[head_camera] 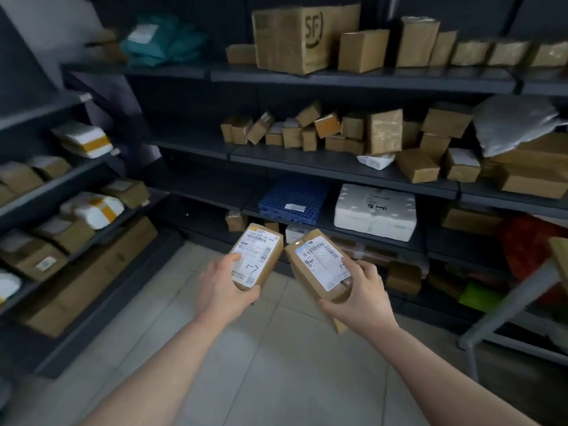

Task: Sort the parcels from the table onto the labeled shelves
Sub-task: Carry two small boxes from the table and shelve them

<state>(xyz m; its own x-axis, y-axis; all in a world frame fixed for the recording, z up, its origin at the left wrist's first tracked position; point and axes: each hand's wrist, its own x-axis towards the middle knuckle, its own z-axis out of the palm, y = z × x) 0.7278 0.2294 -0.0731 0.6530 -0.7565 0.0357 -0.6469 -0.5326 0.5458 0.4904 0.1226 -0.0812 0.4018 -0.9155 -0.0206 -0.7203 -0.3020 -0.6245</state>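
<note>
I hold two small brown cardboard parcels in front of dark metal shelves. My left hand grips the left parcel from below, thumb on its white shipping label with a handwritten mark. My right hand grips the right parcel, tilted, its white barcode label facing up. The two parcels sit side by side, almost touching. Both are held above the tiled floor, level with the lowest shelves.
The front shelving carries many brown boxes, a blue crate and a white foam box. A second shelf unit at the left holds more parcels. A grey metal table leg stands at the right.
</note>
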